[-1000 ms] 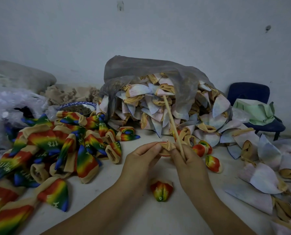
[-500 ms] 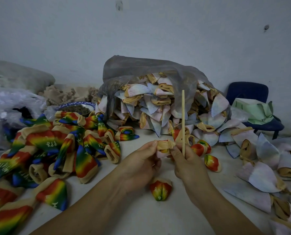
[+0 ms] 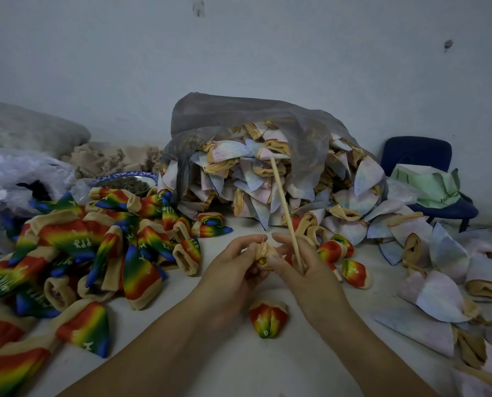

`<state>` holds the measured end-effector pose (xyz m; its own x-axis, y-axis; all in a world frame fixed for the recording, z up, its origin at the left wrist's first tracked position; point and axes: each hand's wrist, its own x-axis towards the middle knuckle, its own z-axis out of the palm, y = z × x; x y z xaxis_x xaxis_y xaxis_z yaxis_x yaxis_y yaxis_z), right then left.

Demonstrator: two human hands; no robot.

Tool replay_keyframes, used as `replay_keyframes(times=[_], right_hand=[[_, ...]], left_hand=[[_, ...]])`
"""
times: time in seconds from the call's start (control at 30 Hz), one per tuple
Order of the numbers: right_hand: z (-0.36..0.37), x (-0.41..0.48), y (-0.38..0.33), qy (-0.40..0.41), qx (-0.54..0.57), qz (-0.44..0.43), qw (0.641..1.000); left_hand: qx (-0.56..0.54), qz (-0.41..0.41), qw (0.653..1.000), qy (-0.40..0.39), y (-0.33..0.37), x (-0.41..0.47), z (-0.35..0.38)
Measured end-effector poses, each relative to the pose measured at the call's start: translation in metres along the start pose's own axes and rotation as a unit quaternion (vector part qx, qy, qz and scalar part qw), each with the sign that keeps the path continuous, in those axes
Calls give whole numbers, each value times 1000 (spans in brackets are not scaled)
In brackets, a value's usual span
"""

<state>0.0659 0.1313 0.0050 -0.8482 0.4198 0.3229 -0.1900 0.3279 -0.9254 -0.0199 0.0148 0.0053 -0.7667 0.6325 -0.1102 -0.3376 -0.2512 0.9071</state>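
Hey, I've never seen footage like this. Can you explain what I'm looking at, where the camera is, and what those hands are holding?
No machine here: these are a person's two bare hands, filmed by one wide-angle camera worn on their head, looking forward and down, so the arms enter from the bottom. The left hand and right hand both pinch a small tan cloth piece between them; the right hand also grips a thin wooden stick that slants up and away. On the white table lie a heap of rainbow pieces at the left, one small rainbow piece just below the hands, and pale pieces spilling from a grey bag behind. A blue chair stands at the right.
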Motion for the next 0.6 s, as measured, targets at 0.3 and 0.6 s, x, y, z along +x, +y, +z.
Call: replay_keyframes(times=[0.3, 0.6], right_hand=[[1, -2, -5, 50, -76, -35, 995], [2, -1, -11, 55, 206, 152, 965]], left_hand=[[176, 115, 977, -15, -4, -3, 4], [318, 171, 932, -40, -11, -6, 9]])
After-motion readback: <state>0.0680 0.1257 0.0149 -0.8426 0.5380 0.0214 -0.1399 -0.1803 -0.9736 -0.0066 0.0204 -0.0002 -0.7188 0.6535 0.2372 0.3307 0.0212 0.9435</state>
